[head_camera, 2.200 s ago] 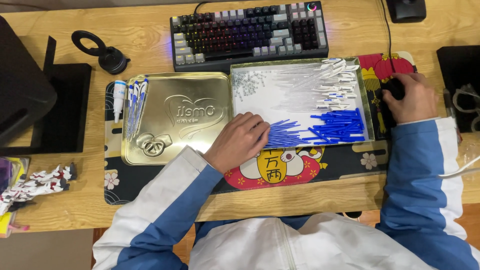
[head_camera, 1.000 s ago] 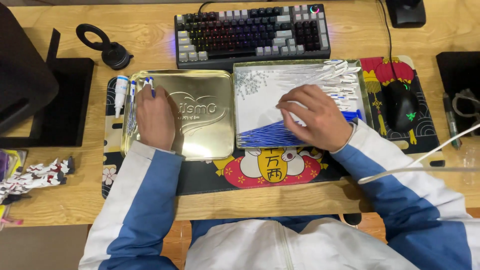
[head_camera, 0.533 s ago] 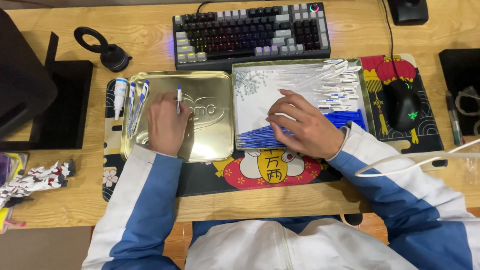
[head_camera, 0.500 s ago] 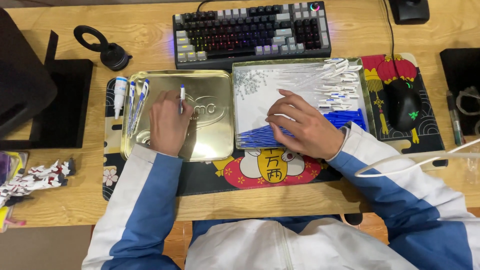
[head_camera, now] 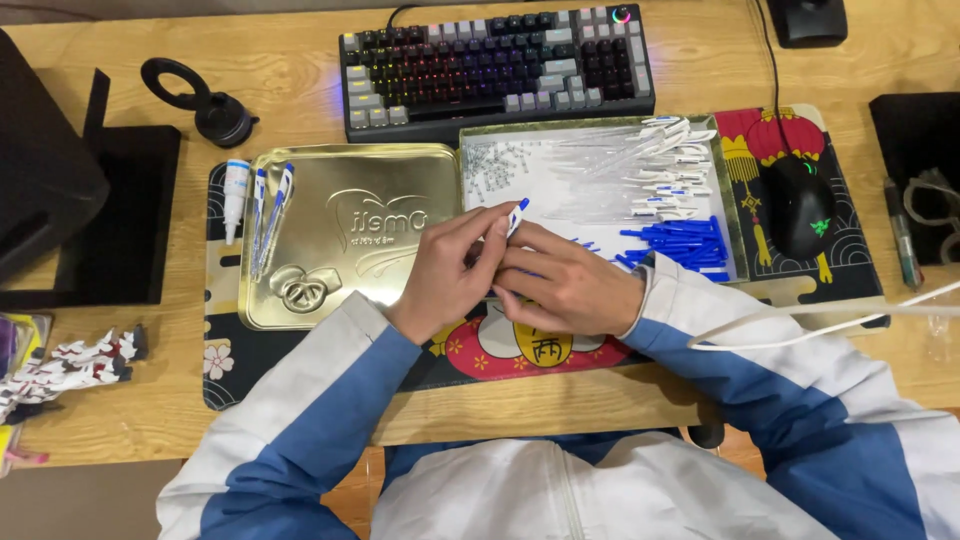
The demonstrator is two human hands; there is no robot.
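Both hands meet at centre. Left hand (head_camera: 447, 268) and right hand (head_camera: 560, 285) both pinch one pen (head_camera: 515, 213); axis near-left to far-right, blue tip far.

White pen (head_camera: 512, 217) w/ blue tip, slim, tilted w/ blue end up-right, pinched betw. both hands, held just above left edge of open tray (head_camera: 470, 200). Rest of barrel hidden by fingers. In tray: blue caps pile (head_camera: 680, 243) at right, clear barrels (head_camera: 620, 160) toward top.
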